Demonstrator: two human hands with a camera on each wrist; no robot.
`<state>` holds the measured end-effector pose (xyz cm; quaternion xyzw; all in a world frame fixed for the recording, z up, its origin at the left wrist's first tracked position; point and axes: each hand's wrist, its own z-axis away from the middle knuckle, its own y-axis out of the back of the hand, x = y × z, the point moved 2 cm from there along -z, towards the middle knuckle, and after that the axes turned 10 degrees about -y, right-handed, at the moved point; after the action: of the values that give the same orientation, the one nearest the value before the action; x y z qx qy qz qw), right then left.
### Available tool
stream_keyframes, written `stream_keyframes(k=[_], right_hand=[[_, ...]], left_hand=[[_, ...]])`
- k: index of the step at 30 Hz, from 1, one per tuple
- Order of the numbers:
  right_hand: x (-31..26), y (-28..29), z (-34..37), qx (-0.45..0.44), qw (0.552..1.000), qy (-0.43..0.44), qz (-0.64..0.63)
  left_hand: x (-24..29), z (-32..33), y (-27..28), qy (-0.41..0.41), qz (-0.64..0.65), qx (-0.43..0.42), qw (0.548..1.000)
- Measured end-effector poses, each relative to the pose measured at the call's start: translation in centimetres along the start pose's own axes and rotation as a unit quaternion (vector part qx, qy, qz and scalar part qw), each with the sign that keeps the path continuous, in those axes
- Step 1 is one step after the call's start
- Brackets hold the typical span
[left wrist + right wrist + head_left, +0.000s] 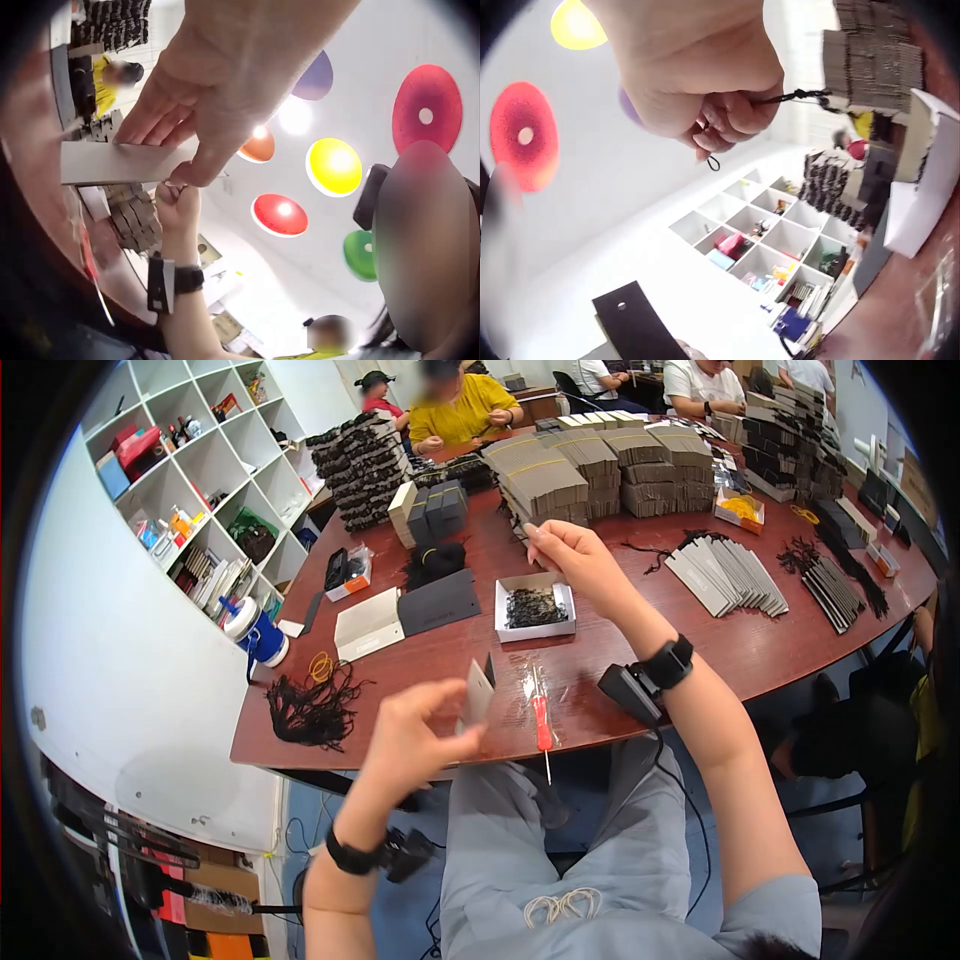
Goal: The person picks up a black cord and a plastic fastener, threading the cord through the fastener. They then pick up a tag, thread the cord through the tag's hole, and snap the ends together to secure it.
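Observation:
My left hand (412,732) (210,94) holds a small card (477,698) (112,163) between thumb and fingers; the side facing the right wrist view is dark, with a small hole near the card's end (639,319). Higher up and to the right, my right hand (580,565) (705,86) pinches a thin black cord (799,95). A small loop of it sticks out below the fingertips in the right wrist view. Card and cord are apart. Under my right hand stands a white box (538,632) of small black pieces.
A red-handled tool (542,722) lies near the table's front edge. Black cords (312,710) lie at the left, an open folder (370,624) behind them. Stacked grey cards (540,480) stand at the back, fanned cards (725,575) at the right. People sit beyond the table.

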<state>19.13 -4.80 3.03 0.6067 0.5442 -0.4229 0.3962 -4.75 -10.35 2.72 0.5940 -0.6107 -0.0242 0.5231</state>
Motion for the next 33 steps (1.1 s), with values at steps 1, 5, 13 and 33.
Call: stream_keyframes(k=[1, 5, 13, 33], right_hand=[[-2.1, -1.5, 1.6, -0.056, 0.997, -0.038, -0.029], [-5.1, -5.3, 8.5, -0.152, 0.986, -0.03, 0.056], [-1.0, -6.8, 20.7, -0.089, 0.979, -0.155, -0.096], [4.6, -6.9, 20.9, -0.02, 0.985, -0.164, -0.057]], left_hand=[[1.1, 1.3, -0.4, 0.044, 0.033, 0.012, 0.998], [2.6, 5.2, -2.7, 0.092, 0.172, 0.076, 0.978], [3.9, 9.5, -7.3, -0.034, -0.042, 0.053, 0.997], [1.2, 10.1, -10.4, -0.006, -0.152, 0.121, 0.981]])
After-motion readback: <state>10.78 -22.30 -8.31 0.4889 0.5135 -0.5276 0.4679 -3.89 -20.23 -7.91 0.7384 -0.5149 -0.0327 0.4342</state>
